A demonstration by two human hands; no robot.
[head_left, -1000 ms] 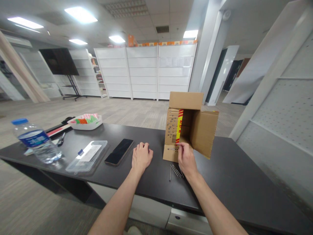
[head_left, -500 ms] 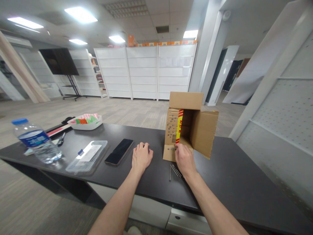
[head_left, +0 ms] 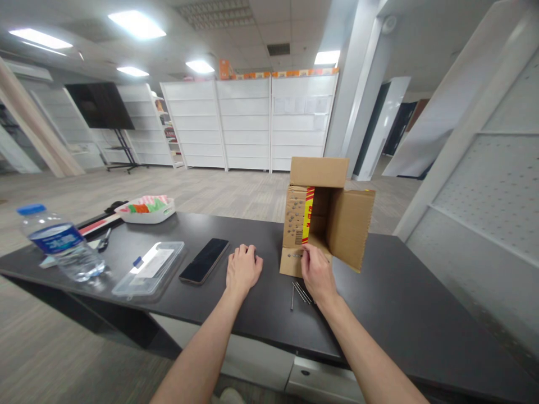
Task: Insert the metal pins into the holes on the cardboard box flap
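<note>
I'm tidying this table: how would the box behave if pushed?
The box is probably light, being thin cardboard with an open front. Its right flap, jutting out, would likely bend or swing. Standing taller than wide, it could tip if pushed high.

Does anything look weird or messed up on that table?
Yes, the cardboard box looks odd: grey dots pepper the left part of its front, unlike a plain box. I can't tell whether they're holes or metal heads. Some thin metal rods also lie loose near the right hand.
</note>
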